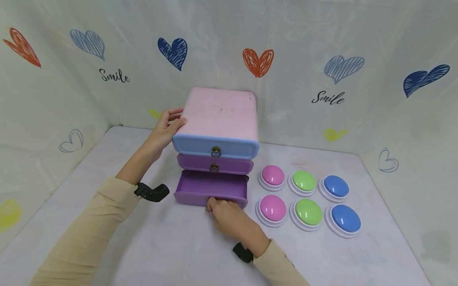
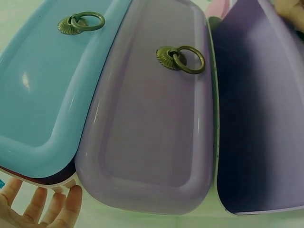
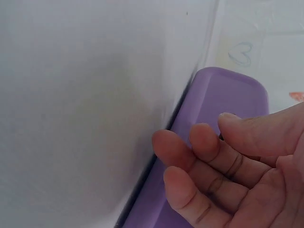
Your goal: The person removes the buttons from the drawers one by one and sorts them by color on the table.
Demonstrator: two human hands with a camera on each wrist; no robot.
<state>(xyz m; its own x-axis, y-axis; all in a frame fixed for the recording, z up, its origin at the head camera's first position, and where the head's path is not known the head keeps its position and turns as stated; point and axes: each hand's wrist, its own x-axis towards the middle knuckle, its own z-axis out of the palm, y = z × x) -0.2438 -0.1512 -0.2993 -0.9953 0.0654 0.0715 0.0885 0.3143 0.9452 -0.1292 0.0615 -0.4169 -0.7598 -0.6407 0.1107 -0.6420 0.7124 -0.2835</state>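
A small chest of drawers with a pink top stands against the back wall. Its top drawer front is blue; the middle drawer is purple, with a brass ring pull. Pulled out at the bottom is a purple drawer, its inside bare. My left hand steadies the chest's left side, thumb at the top edge and fingers extended along the side. At the bottom drawer's front, my right hand pinches its ring pull between thumb and forefinger, mostly hidden by the fingers.
Right of the chest sit several round push buttons in two rows: pink, green and blue, on white bases. A white cloth wall with printed hearts rises behind the white table.
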